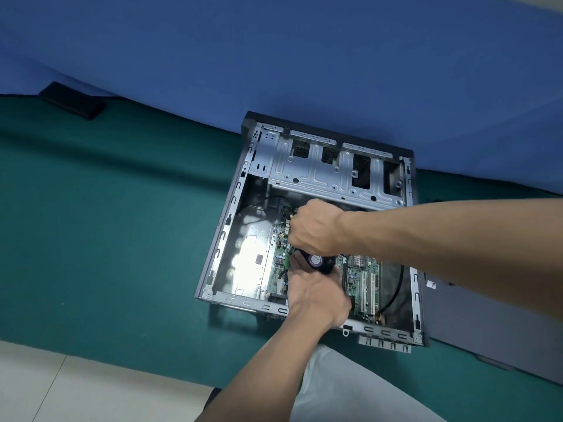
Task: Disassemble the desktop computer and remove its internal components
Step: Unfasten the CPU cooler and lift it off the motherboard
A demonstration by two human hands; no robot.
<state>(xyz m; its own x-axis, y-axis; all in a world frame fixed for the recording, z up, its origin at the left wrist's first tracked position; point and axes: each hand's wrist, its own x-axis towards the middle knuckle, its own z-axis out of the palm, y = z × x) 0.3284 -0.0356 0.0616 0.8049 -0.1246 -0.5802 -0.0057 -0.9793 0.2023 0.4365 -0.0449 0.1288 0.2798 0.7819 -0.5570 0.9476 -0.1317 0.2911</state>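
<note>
An open desktop computer case (pixel 231 208) lies flat on a green mat, with its green motherboard (pixel 362 278) exposed. A black CPU cooler fan (pixel 316 261) with a purple label sits over the middle of the board. My right hand (pixel 313 226) grips the far side of the fan from above, fingers curled down around it. My left hand (pixel 316 293) holds the fan's near side, thumb and fingers wrapped at its edge. A metal drive cage (pixel 323 169) spans the far end of the case. The left bay (pixel 246 254) shows bare metal.
A black flat object (pixel 73 100) lies at the far left on the green mat (pixel 106 223). A blue cloth wall (pixel 274 56) rises behind the case. A grey side panel (pixel 487 324) lies to the right of the case. A black cable (pixel 396 287) loops inside the case's right side.
</note>
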